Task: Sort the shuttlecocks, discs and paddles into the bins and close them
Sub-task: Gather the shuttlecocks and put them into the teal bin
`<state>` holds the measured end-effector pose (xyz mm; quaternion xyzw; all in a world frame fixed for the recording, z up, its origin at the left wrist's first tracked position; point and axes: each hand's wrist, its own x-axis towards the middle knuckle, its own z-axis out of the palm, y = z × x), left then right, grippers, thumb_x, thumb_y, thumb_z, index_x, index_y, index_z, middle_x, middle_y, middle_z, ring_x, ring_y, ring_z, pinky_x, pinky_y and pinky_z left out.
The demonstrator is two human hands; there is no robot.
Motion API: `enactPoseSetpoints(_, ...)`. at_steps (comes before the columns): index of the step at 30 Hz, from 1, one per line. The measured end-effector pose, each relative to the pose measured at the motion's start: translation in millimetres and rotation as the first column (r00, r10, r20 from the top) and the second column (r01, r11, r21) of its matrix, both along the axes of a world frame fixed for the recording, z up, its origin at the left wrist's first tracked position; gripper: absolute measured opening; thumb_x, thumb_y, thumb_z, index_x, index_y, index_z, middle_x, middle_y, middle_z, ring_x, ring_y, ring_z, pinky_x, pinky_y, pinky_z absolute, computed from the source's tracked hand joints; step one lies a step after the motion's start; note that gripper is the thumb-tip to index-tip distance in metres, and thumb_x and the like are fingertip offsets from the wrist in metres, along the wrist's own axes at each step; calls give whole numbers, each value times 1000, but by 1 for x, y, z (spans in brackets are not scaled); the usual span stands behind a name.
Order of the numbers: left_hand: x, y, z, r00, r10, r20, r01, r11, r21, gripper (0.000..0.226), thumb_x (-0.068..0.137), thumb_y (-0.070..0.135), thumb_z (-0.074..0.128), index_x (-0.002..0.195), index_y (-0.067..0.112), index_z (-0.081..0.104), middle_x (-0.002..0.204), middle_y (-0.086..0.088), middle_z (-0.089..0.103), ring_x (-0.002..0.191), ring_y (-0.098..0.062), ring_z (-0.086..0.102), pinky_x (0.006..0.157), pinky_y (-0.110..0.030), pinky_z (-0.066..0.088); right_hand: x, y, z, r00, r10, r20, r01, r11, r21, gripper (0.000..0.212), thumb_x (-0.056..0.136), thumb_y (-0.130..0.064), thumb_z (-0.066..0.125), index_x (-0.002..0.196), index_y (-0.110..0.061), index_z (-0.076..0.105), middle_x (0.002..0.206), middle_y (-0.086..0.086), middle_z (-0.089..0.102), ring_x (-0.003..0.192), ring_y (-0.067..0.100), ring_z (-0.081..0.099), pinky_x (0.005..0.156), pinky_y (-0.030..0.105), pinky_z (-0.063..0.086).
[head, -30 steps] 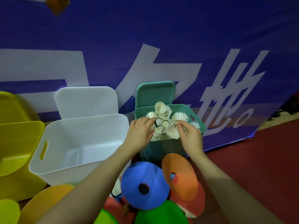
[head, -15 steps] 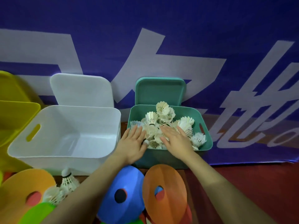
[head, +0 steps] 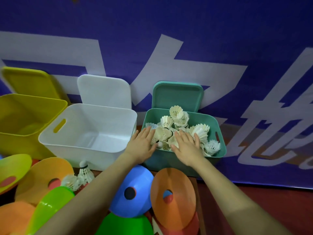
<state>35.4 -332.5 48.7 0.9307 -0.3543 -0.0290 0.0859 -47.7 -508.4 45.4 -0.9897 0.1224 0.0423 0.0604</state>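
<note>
A teal bin (head: 218, 133) stands at the right, heaped with several white shuttlecocks (head: 199, 131). My left hand (head: 141, 146) lies flat over the bin's front left corner, fingers straight against the pile. My right hand (head: 186, 146) presses flat on the shuttlecocks near the front rim. The teal lid (head: 177, 96) leans upright behind the bin. An empty white bin (head: 88, 131) sits to the left, with a yellow bin (head: 25, 114) beyond it. Two loose shuttlecocks (head: 83, 173) lie on the floor among coloured discs: blue (head: 133, 190), orange (head: 172, 197) and green (head: 123, 224).
A white lid (head: 103, 90) and a yellow lid (head: 28, 82) lean against the purple banner (head: 169, 39) behind their bins. More orange and yellow discs (head: 44, 177) crowd the lower left. Red floor (head: 279, 209) shows at the lower right.
Both hands went from pinching at the shuttlecock pile to lying flat on it. The view has shifted so the yellow bin and the loose shuttlecocks on the floor show more fully.
</note>
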Motion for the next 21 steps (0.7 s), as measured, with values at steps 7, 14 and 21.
enactPoseSetpoints(7, -13, 53, 19, 994, 48, 95, -34, 989, -141, 50, 98, 33, 40, 143, 16, 32, 153, -3, 27, 138, -20, 29, 113, -31, 13, -8, 53, 11, 956, 24, 292, -36, 999, 36, 44, 99, -35, 33, 142, -24, 33, 142, 1, 38, 129, 22, 32, 107, 37, 16)
enactPoseSetpoints(14, -23, 147, 22, 992, 78, 98, -60, 983, -175, 51, 97, 30, 42, 145, 17, 29, 154, -4, 25, 139, -21, 26, 112, -31, 14, -9, 148, 11, 934, 97, 344, -119, 992, 43, 38, 98, -28, 38, 135, -21, 45, 128, 0, 51, 120, 21, 42, 101, 33, 27)
enactPoseSetpoints(21, -21, 244, 8, 993, 84, 83, -66, 978, -199, 50, 96, 32, 42, 143, 21, 33, 149, 1, 34, 136, -18, 31, 106, -29, 20, -8, 248, -6, 949, 48, 312, -102, 982, 161, 34, 97, -23, 42, 129, -19, 53, 122, 5, 56, 114, 27, 49, 95, 37, 34)
